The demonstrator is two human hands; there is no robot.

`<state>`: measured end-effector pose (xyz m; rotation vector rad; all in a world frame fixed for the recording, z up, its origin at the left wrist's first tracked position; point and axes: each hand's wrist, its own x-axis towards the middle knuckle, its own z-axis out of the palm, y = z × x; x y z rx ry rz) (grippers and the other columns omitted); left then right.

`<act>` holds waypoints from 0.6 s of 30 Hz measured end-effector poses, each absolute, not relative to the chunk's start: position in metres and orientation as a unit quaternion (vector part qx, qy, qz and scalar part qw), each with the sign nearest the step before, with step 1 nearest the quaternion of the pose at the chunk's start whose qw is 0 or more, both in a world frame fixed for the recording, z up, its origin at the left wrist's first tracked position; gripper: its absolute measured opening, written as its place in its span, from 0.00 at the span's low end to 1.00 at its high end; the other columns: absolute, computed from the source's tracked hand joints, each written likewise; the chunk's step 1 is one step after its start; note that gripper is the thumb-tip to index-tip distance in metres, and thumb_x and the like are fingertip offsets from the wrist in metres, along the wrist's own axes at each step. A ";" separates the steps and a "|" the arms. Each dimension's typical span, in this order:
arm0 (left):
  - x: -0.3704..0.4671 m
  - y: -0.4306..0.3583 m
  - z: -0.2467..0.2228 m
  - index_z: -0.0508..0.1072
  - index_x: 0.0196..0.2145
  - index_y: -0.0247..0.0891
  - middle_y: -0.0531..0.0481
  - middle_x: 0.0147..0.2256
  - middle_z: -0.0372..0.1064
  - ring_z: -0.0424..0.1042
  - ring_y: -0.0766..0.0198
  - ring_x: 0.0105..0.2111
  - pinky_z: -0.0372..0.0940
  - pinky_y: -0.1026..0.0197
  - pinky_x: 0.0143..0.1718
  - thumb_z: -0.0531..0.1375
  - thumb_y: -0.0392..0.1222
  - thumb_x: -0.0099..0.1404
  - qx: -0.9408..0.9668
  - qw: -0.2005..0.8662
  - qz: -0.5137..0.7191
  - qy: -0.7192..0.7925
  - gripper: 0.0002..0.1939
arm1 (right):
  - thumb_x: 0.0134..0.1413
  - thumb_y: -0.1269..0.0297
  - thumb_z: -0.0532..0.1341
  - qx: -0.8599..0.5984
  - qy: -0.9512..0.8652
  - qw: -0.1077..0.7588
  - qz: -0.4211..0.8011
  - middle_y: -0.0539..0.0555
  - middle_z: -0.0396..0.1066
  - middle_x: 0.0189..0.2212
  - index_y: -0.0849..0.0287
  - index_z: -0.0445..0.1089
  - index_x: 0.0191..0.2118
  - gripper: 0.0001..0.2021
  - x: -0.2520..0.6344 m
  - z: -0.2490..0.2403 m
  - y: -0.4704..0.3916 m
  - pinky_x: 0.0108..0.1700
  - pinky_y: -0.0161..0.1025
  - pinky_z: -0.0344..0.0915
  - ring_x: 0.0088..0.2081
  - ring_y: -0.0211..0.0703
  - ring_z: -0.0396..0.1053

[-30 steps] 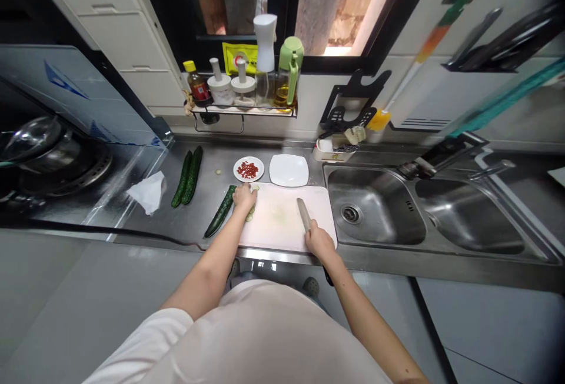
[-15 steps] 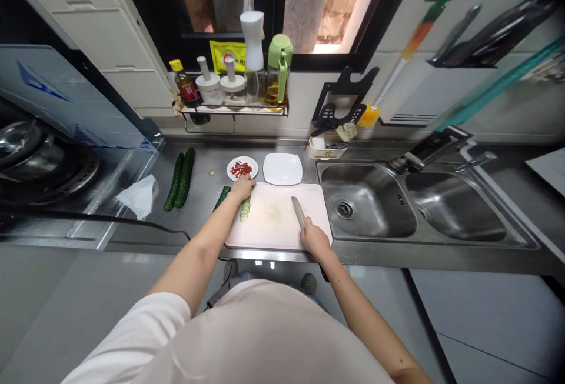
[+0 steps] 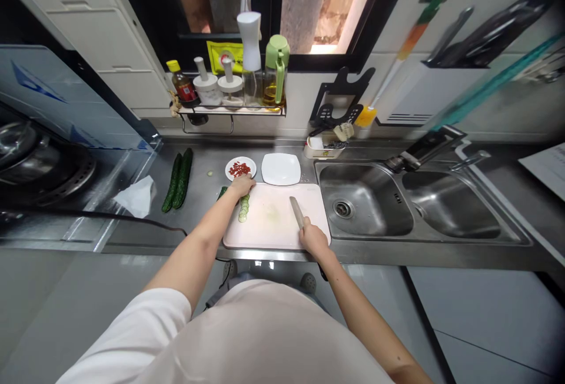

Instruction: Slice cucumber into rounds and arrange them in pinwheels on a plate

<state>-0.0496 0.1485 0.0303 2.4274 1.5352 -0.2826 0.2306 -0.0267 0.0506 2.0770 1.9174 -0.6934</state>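
My right hand [image 3: 314, 237] is closed round the handle of a knife [image 3: 296, 211], whose blade lies over the right part of the white cutting board [image 3: 273, 232]. At the board's upper left is my left hand [image 3: 242, 185], its fingers bent over the top end of a row of cucumber slices [image 3: 243, 209]; what the fingertips hold is hidden. A dark green cucumber piece [image 3: 223, 192] shows partly behind the left wrist. Just above that hand, a small white plate [image 3: 228, 167] holds chopped red pieces [image 3: 239, 169].
An empty white square plate [image 3: 281, 169] stands behind the board. Two whole cucumbers [image 3: 178, 179] and a white cloth or paper [image 3: 136, 197] lie left. A double sink [image 3: 371, 201] is right; a bottle rack [image 3: 233, 111] hangs behind.
The view has shifted slightly. Both hands keep nearly the same places, with the knife still in the right one.
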 end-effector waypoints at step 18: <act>-0.059 0.145 0.030 0.73 0.38 0.40 0.45 0.44 0.69 0.69 0.58 0.47 0.63 0.61 0.46 0.60 0.35 0.59 0.830 0.158 -0.075 0.530 0.08 | 0.63 0.67 0.45 0.707 0.653 0.128 -0.239 0.61 0.73 0.41 0.60 0.56 0.57 0.18 0.230 0.053 -0.028 0.39 0.38 0.57 0.44 0.48 0.71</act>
